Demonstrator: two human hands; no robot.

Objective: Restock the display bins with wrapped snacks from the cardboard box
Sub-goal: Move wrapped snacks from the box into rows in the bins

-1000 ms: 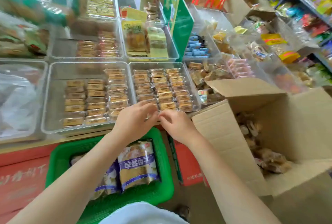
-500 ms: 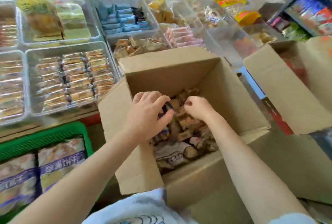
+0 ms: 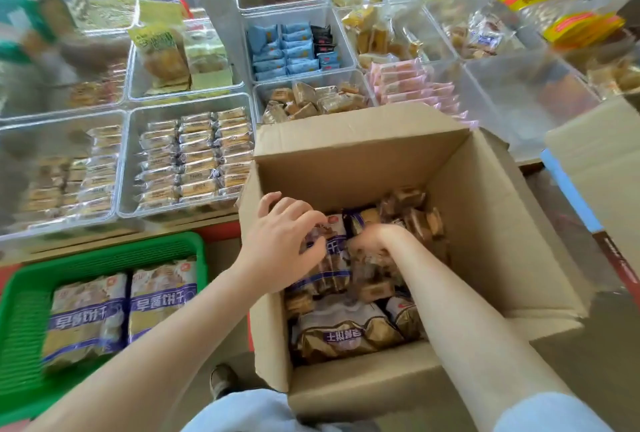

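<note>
The clear display bins (image 3: 187, 158) hold neat rows yet show bare floor at their near ends, so restocking looks partly done. The cardboard box (image 3: 363, 161) just beside them holds many wrapped snacks (image 3: 412, 217). Left hand (image 3: 280, 241) curls loosely over the pile; right hand (image 3: 372, 241) digs in, its grasp hidden.

Cardboard box (image 3: 363, 151) right of basket (image 3: 104, 258)
</note>
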